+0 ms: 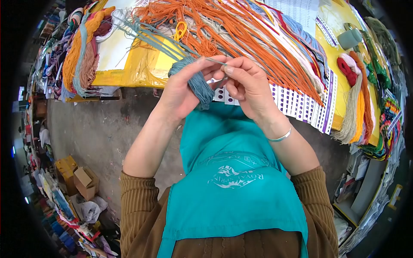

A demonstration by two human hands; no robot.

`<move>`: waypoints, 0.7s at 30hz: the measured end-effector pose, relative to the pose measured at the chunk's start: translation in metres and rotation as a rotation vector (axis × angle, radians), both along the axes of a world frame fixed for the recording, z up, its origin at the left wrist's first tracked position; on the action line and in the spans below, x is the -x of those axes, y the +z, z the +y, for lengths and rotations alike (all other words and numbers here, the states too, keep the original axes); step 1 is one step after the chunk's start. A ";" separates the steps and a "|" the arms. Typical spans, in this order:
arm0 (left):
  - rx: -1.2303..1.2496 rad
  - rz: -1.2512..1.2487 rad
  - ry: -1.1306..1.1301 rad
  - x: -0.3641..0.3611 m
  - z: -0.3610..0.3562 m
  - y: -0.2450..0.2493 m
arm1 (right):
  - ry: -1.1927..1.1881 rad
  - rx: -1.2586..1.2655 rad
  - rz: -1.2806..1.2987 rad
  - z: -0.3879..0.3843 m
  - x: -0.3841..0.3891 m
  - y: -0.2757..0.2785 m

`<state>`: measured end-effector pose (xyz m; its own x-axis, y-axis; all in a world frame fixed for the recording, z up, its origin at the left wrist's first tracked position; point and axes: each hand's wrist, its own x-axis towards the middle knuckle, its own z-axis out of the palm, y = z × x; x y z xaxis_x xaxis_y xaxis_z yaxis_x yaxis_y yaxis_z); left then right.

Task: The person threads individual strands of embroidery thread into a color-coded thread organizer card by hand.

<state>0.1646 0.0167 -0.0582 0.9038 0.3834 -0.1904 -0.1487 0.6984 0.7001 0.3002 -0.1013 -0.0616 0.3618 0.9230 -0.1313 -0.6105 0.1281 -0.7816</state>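
Note:
My left hand (185, 88) is closed around a bundle of blue-grey yarn (200, 88); part of the bundle hangs below the palm. Loose strands of the same yarn trail up and left over the table. Between the fingertips of my right hand (248, 81) a single blue-grey strand is pinched, running across from the left fingers. Both hands are close together in front of the table's near edge. Just beyond them lie many long orange threads (241, 36), spread out in a fan with cream, white and red ones.
The yellow-covered table (144, 71) carries punched white cards (294, 103) along its near edge. Hanks of coloured yarn (79, 51) hang at the left, others (357, 94) at the right. A grey-green spool (349, 38) stands far right. Cardboard boxes (85, 182) sit on the floor.

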 end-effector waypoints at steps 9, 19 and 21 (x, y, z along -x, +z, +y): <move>-0.231 0.111 0.131 -0.006 -0.010 0.003 | -0.026 0.099 -0.316 -0.006 -0.002 0.001; -0.098 0.107 0.005 -0.004 -0.005 0.007 | 0.172 0.146 -0.265 -0.012 -0.024 0.011; -0.141 0.144 -0.233 0.006 0.008 0.020 | 0.218 0.163 -0.499 -0.015 -0.034 0.022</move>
<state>0.1584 0.0249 -0.0382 0.9380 0.2005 -0.2828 0.1122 0.5963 0.7949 0.3339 -0.1166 -0.0399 0.2204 0.9652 -0.1406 -0.1612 -0.1061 -0.9812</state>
